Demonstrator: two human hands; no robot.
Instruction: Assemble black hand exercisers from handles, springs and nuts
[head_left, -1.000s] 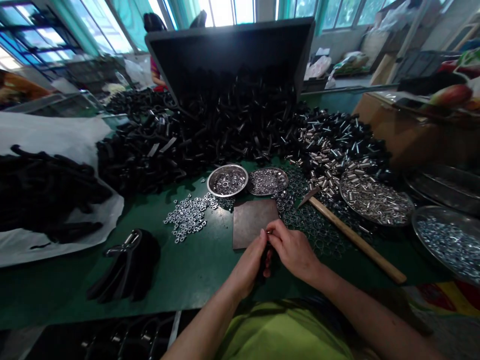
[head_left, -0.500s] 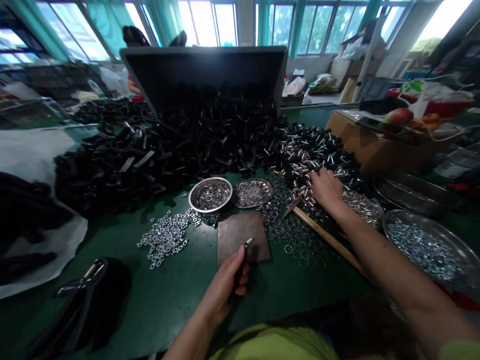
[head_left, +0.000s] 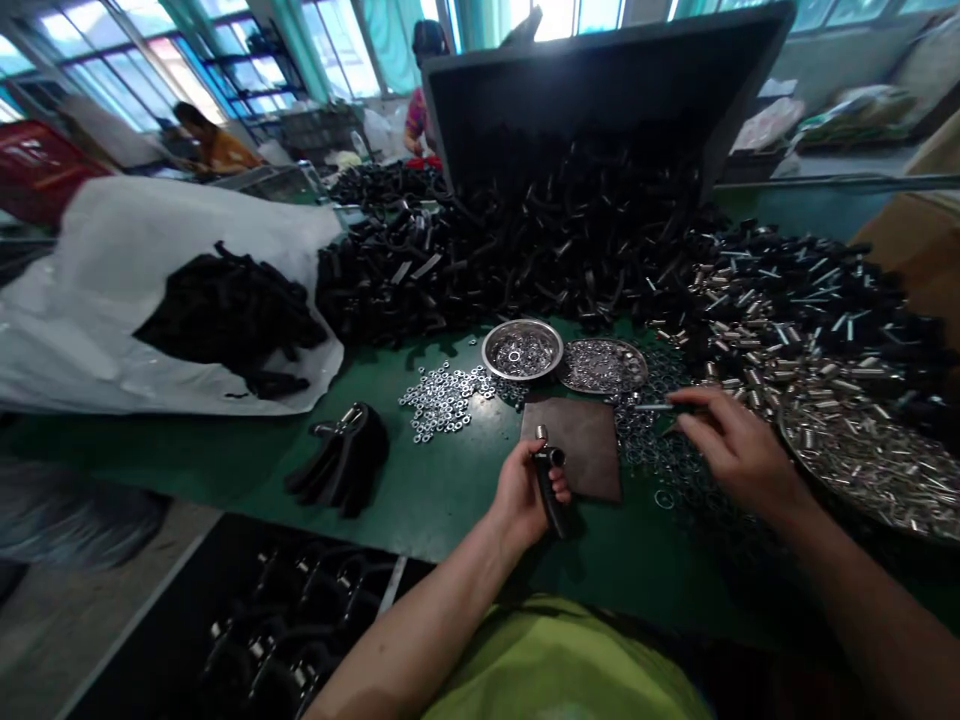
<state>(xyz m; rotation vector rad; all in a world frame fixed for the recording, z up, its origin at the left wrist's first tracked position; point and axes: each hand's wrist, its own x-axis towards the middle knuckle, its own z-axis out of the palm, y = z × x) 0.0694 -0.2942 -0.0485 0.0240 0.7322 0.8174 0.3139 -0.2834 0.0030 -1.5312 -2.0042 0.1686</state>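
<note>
My left hand [head_left: 519,492] is closed around a black handle-shaped part [head_left: 553,505], held tilted over the front of a dark square plate [head_left: 577,440]. A small shiny metal cylinder [head_left: 541,433] stands up from that part's top, beside a round opening. To the right, the fingertips of my right hand [head_left: 731,440] pinch a thin silver bolt [head_left: 651,407], its shank pointing left above the loose rings [head_left: 652,440]. The bolt's other end is hidden in the fingers. Left of the plate lies a patch of small silver nuts [head_left: 446,402].
Behind the plate stand a steel bowl [head_left: 523,376] and a shallow tray [head_left: 640,372] of small metal pieces. Black parts [head_left: 517,250] heap up before a large tilted bin [head_left: 600,90]. Metal cylinders [head_left: 817,380] pile up rightward. Several black parts [head_left: 345,455] lie stacked left. Two people work behind.
My right hand has come back from the pile of metal pieces toward the plate, with a bolt in its fingers. The view has turned left. My left hand still holds the black part.
</note>
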